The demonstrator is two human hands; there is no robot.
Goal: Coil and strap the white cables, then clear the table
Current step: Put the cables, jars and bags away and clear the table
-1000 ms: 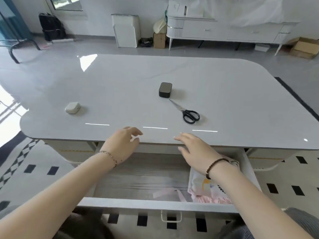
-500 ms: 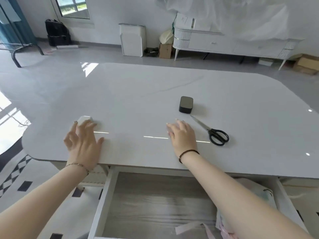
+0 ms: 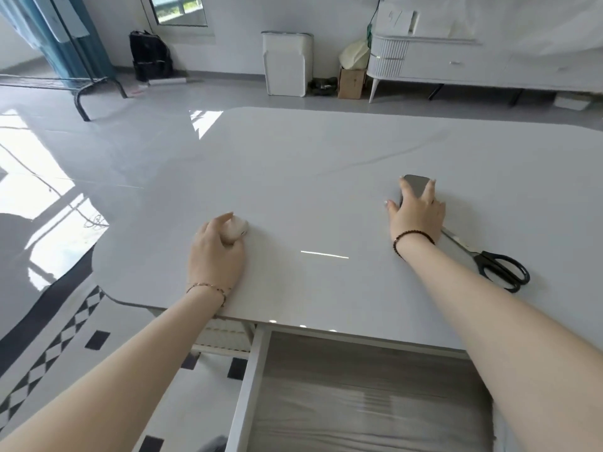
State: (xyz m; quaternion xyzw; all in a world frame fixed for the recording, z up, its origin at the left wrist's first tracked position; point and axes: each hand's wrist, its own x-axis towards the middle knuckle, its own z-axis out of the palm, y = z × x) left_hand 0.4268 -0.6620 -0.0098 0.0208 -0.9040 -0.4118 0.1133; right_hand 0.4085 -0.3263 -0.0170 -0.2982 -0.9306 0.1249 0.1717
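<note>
Both hands on small things on the table (image 3: 326,151); where the cables lie I cannot tell.

My left hand (image 3: 217,252) curls round a white case (image 3: 239,227), hiding most of it. My right hand (image 3: 416,215) clasps a dark box (image 3: 416,188), fingers over the top, thumb at its left side. The scissors (image 3: 502,267) lie just beside that wrist, blade tips hidden. The open drawer (image 3: 342,402) below is blurred, cut off, and crossed by my right arm.

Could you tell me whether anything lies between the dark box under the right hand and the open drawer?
Nothing visible does. The right hand holds the dark grey rounded box; the black-handled scissors lie right of the path to the wood-lined drawer.
</note>
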